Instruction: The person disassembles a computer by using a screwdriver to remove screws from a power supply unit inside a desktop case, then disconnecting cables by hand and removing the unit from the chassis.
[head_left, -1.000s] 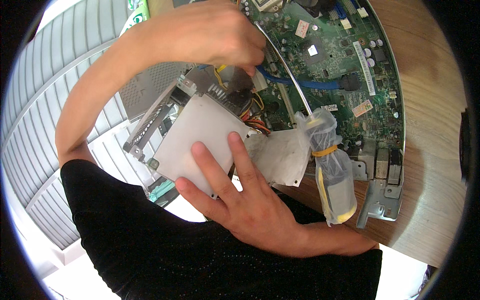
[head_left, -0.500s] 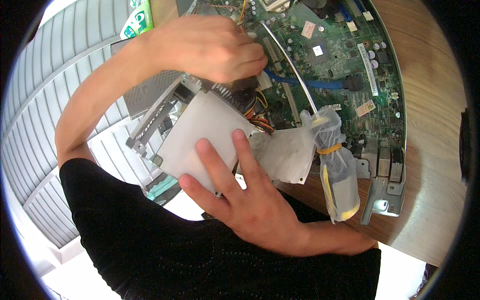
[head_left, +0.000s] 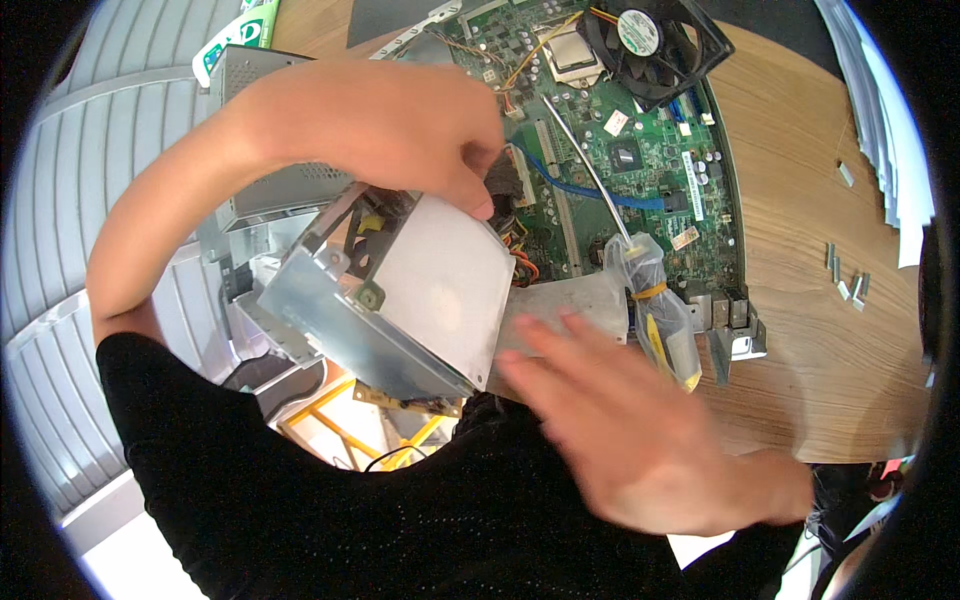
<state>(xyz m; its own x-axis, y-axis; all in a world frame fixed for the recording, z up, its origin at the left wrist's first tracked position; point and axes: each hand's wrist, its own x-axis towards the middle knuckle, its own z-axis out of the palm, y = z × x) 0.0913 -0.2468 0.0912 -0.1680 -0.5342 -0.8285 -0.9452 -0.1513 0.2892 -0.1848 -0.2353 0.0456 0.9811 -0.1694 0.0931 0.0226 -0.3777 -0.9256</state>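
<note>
A metal box [head_left: 350, 320], seemingly an opened power supply, is tilted with its grey side toward me and loose insides showing. A white insulating sheet [head_left: 445, 285] lines it, and a translucent flap [head_left: 565, 300] sticks out to the right. My left hand [head_left: 430, 125] bends over the far side, its thumb closed on the edge by the wires [head_left: 520, 255]; its other fingertips are hidden. My right hand [head_left: 610, 420], smeared by motion, hovers by the flap with fingers stretched out. A screwdriver [head_left: 655, 320], its handle wrapped in plastic, lies across the green motherboard [head_left: 640, 160].
A black fan [head_left: 655, 50] sits at the motherboard's far end, beside a processor in its socket [head_left: 572, 52]. A grey perforated metal case [head_left: 255, 80] stands behind my left forearm. Small metal pieces [head_left: 845, 275] and stacked papers [head_left: 880, 120] lie on the wooden table [head_left: 800, 350] at right.
The metal box has tipped, exposing its grey side and inner parts. My right hand has come off the white sheet and moved right. My left hand has shifted slightly left to the box's edge.
</note>
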